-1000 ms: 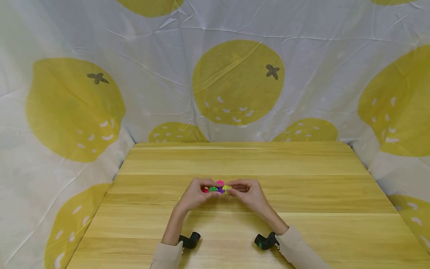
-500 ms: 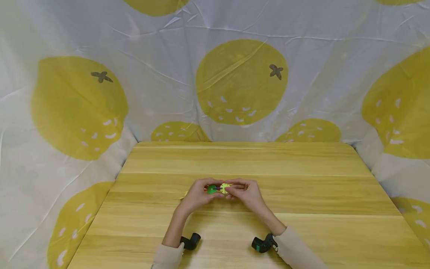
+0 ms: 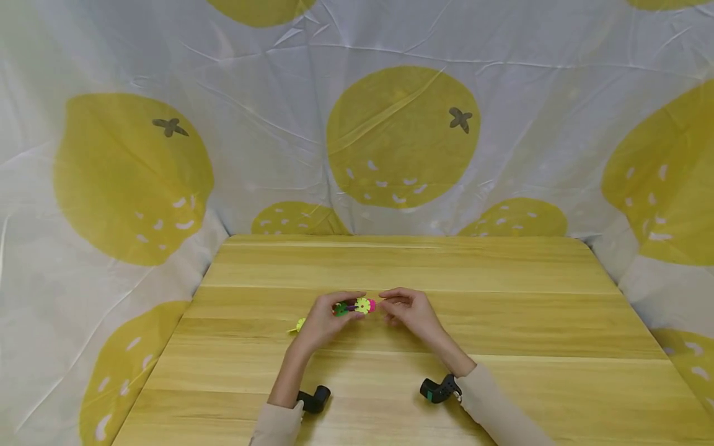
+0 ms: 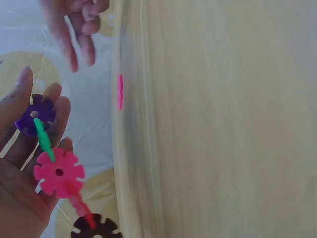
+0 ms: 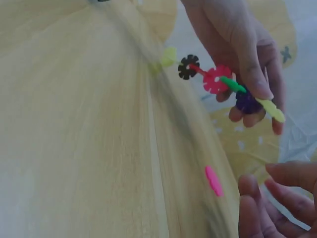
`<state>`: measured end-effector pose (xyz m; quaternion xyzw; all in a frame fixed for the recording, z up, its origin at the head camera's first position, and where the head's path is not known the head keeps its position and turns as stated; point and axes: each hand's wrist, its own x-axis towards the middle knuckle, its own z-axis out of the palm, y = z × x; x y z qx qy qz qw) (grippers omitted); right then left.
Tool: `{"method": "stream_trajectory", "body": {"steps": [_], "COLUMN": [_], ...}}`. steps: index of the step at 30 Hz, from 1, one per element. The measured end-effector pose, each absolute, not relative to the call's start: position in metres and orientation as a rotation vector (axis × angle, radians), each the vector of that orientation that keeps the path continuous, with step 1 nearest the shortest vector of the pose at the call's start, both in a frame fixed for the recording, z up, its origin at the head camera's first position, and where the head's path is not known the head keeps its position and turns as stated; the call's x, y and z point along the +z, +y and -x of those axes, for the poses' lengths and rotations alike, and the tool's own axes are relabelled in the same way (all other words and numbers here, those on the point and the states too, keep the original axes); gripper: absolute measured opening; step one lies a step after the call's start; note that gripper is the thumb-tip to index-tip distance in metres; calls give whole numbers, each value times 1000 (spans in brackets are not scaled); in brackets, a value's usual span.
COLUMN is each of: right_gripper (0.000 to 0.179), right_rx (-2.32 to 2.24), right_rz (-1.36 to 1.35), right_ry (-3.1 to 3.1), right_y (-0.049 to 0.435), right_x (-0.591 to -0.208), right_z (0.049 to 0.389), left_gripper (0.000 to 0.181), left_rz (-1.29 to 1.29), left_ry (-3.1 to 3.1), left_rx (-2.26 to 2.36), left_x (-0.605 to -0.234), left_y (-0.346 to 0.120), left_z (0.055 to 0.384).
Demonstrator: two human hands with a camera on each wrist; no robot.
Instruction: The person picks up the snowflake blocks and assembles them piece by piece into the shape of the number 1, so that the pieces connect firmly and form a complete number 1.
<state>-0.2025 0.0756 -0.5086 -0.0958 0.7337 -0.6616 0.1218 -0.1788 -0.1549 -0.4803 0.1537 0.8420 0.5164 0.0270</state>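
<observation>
My left hand [image 3: 322,323] pinches one end of a chain of notched plastic discs [image 5: 216,80] between thumb and fingers. Green, purple and yellow pieces show at its fingertips in the head view. The yellow disc [image 3: 362,306] faces up there, slotted beside the purple disc [image 5: 247,102]. Beyond the palm the chain runs on through pink, red and black discs [image 5: 188,67] to a yellow end [image 3: 301,324]. My right hand [image 3: 414,313] is just to the right, fingers loosely bent, holding nothing. A single pink disc [image 5: 213,181] lies on the table close to both hands.
A wooden table [image 3: 502,322] spreads under both hands. White cloth with yellow fruit prints [image 3: 401,136] hangs behind and at both sides. Black wrist devices [image 3: 315,399] sit at both sleeve cuffs.
The right hand has let go of the yellow disc and drawn back slightly to the right. The chain has turned in the left hand, and its yellow end shows more at the left.
</observation>
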Motion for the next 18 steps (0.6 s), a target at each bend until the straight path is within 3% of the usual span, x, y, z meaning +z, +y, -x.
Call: {"method": "stream_trajectory", "body": {"steps": [12, 18], "right_gripper": [36, 28], "right_rx": [-1617, -1398], "right_rz": [400, 495], "right_ry": [2388, 2633], "right_y": [66, 54], "right_x": [-524, -522], "right_z": [220, 222], "left_gripper": [41, 35], "left_rz": [-448, -436], "left_ry": [2607, 2623], "left_rx": [1556, 1572], "left_x": [-478, -478], "left_y": [-160, -159], "left_z": [180, 179]}}
